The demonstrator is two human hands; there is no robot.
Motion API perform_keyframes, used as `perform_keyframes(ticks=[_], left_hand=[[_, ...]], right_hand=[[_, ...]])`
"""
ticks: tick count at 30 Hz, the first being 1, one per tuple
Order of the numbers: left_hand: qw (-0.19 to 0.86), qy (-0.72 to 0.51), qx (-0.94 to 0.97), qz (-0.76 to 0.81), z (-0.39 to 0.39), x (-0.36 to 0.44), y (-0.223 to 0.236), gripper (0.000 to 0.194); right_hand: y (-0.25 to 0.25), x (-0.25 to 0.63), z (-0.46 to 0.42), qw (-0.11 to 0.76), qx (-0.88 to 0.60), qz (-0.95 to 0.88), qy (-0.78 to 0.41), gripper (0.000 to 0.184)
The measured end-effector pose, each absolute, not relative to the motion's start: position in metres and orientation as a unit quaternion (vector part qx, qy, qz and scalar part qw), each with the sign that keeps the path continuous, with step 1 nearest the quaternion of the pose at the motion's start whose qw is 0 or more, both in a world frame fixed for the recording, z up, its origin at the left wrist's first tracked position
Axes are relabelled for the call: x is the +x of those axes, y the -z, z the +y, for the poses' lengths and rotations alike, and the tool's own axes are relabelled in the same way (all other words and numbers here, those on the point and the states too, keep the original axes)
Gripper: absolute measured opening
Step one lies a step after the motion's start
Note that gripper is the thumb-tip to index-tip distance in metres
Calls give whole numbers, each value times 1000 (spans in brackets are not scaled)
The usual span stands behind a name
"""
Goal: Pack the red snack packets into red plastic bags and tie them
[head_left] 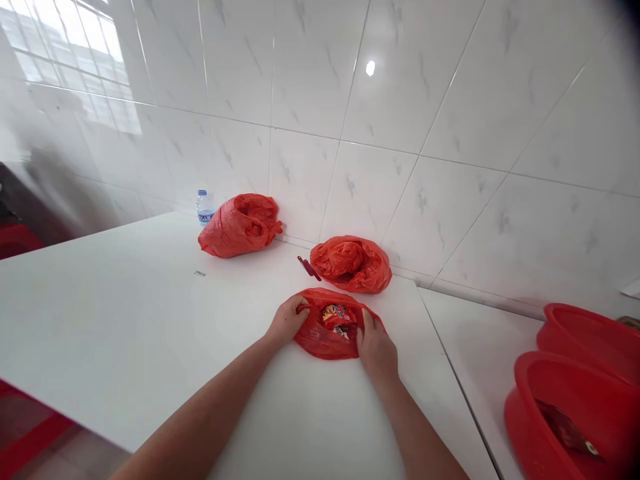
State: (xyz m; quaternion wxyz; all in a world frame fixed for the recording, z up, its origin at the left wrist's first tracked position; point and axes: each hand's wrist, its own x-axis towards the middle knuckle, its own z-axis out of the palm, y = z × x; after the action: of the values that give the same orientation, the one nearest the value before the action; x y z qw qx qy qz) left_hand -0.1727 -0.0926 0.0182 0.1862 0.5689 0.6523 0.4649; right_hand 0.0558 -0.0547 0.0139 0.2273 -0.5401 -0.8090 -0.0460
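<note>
A red plastic bag lies on the white table in front of me, its mouth spread wide. Inside it show printed red and yellow packets. My left hand grips the bag's left rim between thumb and fingers. At the opposite side, my right hand is closed on the right rim, its fingertips partly inside the opening. Just behind sits a second red bag, bunched up and full-looking; what it holds is hidden.
Dark red scissors or a similar slim tool lie beside the second bag. Farther left, a third red bag rests near a water bottle. Red basins stand at the right, past a seam between tables. A tiled wall borders the back.
</note>
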Motion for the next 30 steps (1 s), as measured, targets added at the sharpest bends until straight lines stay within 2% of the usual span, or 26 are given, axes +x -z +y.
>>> perform_keyframes(ticks=[17, 30], left_hand=[[209, -476, 583, 624, -104, -185, -19, 14], [225, -449, 595, 627, -102, -182, -23, 11]], right_hand=[[-6, 46, -51, 223, -584, -780, -31, 52], [-12, 49, -55, 235, -589, -768, -90, 58]])
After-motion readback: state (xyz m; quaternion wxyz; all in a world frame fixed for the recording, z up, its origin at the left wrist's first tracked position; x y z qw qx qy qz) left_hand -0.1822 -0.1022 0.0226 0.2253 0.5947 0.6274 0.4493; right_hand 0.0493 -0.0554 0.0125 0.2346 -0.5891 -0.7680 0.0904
